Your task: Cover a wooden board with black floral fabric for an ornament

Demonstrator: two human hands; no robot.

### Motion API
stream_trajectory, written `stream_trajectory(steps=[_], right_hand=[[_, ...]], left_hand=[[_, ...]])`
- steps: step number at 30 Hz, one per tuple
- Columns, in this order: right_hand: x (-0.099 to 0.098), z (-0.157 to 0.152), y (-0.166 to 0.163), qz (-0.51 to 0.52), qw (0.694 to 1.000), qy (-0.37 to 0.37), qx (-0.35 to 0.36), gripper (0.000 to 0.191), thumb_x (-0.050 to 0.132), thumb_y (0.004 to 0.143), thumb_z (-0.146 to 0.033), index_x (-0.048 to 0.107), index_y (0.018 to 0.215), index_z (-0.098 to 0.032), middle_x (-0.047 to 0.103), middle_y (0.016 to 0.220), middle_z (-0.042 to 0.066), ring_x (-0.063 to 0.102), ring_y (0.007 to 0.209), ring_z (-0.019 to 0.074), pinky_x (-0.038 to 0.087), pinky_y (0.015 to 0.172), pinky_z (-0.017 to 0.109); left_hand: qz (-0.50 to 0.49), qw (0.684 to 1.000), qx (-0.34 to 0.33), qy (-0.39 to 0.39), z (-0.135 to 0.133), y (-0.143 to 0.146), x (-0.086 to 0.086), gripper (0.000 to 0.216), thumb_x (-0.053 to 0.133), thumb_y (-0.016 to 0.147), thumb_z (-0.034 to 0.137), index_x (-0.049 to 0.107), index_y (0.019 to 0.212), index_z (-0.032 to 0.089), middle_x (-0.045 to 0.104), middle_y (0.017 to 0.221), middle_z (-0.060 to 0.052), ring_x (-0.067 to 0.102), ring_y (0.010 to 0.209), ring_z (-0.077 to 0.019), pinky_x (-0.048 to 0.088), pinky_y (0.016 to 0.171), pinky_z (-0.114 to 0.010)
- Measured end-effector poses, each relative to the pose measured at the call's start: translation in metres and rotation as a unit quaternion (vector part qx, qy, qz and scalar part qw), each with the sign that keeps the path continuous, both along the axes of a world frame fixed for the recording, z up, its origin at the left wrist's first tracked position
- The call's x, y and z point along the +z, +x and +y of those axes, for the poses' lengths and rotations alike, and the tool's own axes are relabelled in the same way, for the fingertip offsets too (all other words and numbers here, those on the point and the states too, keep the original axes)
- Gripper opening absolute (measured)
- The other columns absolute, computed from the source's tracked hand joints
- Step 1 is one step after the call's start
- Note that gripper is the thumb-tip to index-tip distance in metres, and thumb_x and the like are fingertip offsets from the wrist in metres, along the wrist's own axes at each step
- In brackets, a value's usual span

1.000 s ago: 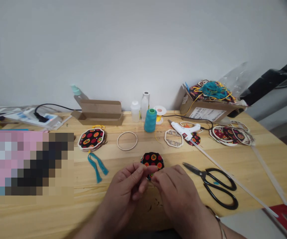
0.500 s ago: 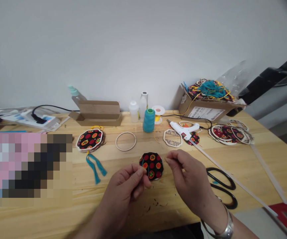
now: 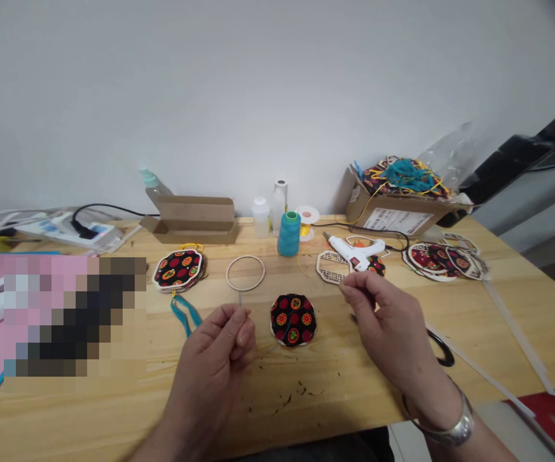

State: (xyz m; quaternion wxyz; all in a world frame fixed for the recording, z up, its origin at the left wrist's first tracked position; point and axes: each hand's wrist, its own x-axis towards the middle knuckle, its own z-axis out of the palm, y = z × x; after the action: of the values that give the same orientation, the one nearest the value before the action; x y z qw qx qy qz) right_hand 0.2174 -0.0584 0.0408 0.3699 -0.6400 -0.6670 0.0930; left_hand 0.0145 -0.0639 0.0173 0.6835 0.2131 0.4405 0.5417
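My left hand (image 3: 217, 350) is closed in a pinch above the table, left of the round patterned fabric piece (image 3: 293, 319). A short end of thin thread (image 3: 240, 299) sticks up from its fingertips. My right hand (image 3: 385, 327) is raised to the right of the fabric piece, thumb and forefinger pinched together; what they hold is too small to make out. The fabric piece lies flat, black with red and orange flowers, a pale edge showing beneath it and a fine teal strand across it. Black-handled scissors (image 3: 443, 350) are partly hidden behind my right hand.
A wooden ring (image 3: 246, 257), a teal thread cone (image 3: 289, 235) and a white glue gun (image 3: 354, 250) lie or stand behind the fabric piece. Stacked fabric pendants (image 3: 179, 271) with a teal tassel are at left. A full cardboard box (image 3: 392, 215) stands back right.
My hands have drawn apart: the left moved left off the fabric piece, the right moved slightly right and up. The fabric piece stays on the table. My right hand now covers more of the scissors.
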Motion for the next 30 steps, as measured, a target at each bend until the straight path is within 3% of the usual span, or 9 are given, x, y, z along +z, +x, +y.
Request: stream_trajectory(steps=[5, 8, 12, 14, 16, 19, 21, 30], right_hand=[[-0.003, 0.003, 0.011, 0.011, 0.999, 0.012, -0.046, 0.011, 0.052, 0.083, -0.026, 0.06, 0.079, -0.019, 0.06, 0.064, -0.002, 0.052, 0.055, 0.0117, 0.038, 0.054, 0.022], [-0.004, 0.007, 0.017, 0.017, 0.998, 0.009, -0.06, 0.012, 0.052, 0.083, -0.027, 0.06, 0.08, -0.018, 0.063, 0.068, 0.0, 0.054, 0.057, 0.0126, 0.039, 0.056, 0.024], [-0.006, 0.004, 0.003, -0.018, 1.0, 0.013, -0.021, 0.012, 0.05, 0.084, -0.025, 0.059, 0.082, -0.018, 0.064, 0.07, 0.001, 0.056, 0.061, 0.0142, 0.039, 0.057, 0.025], [-0.009, -0.003, -0.011, -0.062, 0.998, 0.022, 0.026, 0.012, 0.047, 0.085, -0.021, 0.059, 0.081, -0.017, 0.063, 0.069, 0.002, 0.056, 0.062, 0.0152, 0.037, 0.057, 0.026], [-0.013, -0.012, -0.024, -0.112, 0.988, 0.056, 0.089, 0.016, 0.044, 0.086, -0.017, 0.058, 0.078, -0.017, 0.062, 0.067, 0.003, 0.054, 0.061, 0.016, 0.035, 0.058, 0.027], [-0.021, -0.026, -0.036, -0.168, 0.965, 0.118, 0.166, 0.022, 0.04, 0.086, -0.012, 0.058, 0.075, -0.016, 0.059, 0.062, 0.003, 0.049, 0.057, 0.0156, 0.03, 0.057, 0.028], [-0.027, -0.032, -0.038, -0.184, 0.956, 0.12, 0.197, 0.025, 0.037, 0.087, -0.01, 0.057, 0.073, -0.016, 0.057, 0.06, 0.003, 0.046, 0.055, 0.0154, 0.029, 0.056, 0.029], [-0.05, -0.037, -0.027, -0.181, 0.956, 0.012, 0.232, 0.018, 0.043, 0.083, -0.007, 0.055, 0.074, -0.017, 0.057, 0.066, 0.003, 0.049, 0.061, 0.016, 0.031, 0.056, 0.028]], left_hand=[[0.003, 0.998, 0.055, 0.028, 0.007, -0.01, 0.005, 0.019, 0.066, 0.073, 0.02, 0.05, 0.064, 0.016, 0.041, 0.051, 0.007, 0.029, 0.042, -0.0031, 0.022, 0.037, -0.014], [0.019, 0.998, 0.051, 0.024, 0.008, -0.013, 0.005, 0.019, 0.067, 0.071, 0.021, 0.051, 0.062, 0.015, 0.042, 0.051, 0.007, 0.028, 0.041, -0.0027, 0.022, 0.037, -0.014], [0.049, 0.996, -0.074, -0.029, 0.0, -0.002, 0.001, 0.019, 0.068, 0.071, 0.027, 0.059, 0.065, 0.012, 0.054, 0.056, 0.002, 0.029, 0.041, -0.0012, 0.02, 0.038, -0.014], [0.065, 0.982, -0.161, -0.073, -0.004, 0.006, 0.0, 0.024, 0.063, 0.075, 0.034, 0.063, 0.07, 0.011, 0.045, 0.043, 0.005, 0.024, 0.037, -0.002, 0.012, 0.036, -0.016], [0.051, 0.979, -0.184, -0.078, -0.007, 0.012, -0.002, 0.023, 0.063, 0.076, 0.033, 0.063, 0.071, 0.011, 0.043, 0.041, 0.006, 0.024, 0.037, -0.0022, 0.01, 0.037, -0.016], [0.012, 0.98, -0.183, -0.077, -0.007, 0.015, -0.004, 0.021, 0.063, 0.076, 0.031, 0.061, 0.069, 0.012, 0.042, 0.041, 0.007, 0.022, 0.037, -0.0018, 0.01, 0.038, -0.016], [-0.014, 0.981, -0.176, -0.082, -0.006, 0.014, -0.006, 0.019, 0.063, 0.077, 0.029, 0.06, 0.07, 0.011, 0.042, 0.042, 0.007, 0.022, 0.038, -0.0018, 0.012, 0.038, -0.016], [-0.102, 0.988, -0.102, -0.049, -0.002, 0.009, -0.003, 0.02, 0.065, 0.074, 0.019, 0.049, 0.064, 0.014, 0.046, 0.056, 0.006, 0.03, 0.043, -0.0016, 0.021, 0.041, -0.015]])
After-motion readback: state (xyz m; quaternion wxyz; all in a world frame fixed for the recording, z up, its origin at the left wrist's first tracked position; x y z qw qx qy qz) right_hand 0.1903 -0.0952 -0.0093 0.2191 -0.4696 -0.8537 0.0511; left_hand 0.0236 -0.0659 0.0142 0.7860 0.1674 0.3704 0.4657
